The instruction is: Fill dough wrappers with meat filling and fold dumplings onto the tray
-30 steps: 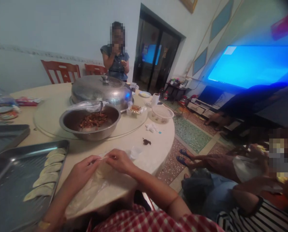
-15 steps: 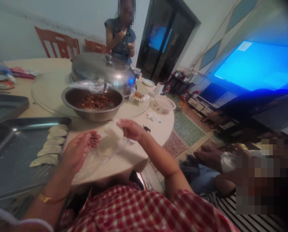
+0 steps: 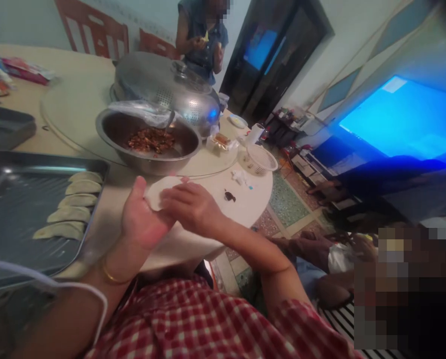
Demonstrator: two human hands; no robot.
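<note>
My left hand [image 3: 140, 219] lies palm up over the table's near edge, and a round white dumpling wrapper [image 3: 157, 192] rests on its fingers. My right hand [image 3: 188, 205] lies over the wrapper's right side, fingers pressed flat on it. Just beyond stands a steel bowl [image 3: 111, 137] with brown minced filling [image 3: 151, 140] and a spoon handle sticking out. To the left, a steel tray [image 3: 28, 209] carries a column of several folded dumplings [image 3: 74, 203].
A perforated steel lid [image 3: 166, 87] stands behind the bowl on the turntable. A white basket [image 3: 261, 160], a cup and scraps lie at the table's right. A person stands at the far side; other people sit low at my right. A second tray [image 3: 6, 129] is at the left.
The wrapper was pulled free of a plastic bag and raised; now it lies on my left palm with my right hand on it. The camera view tilted down and closer.
</note>
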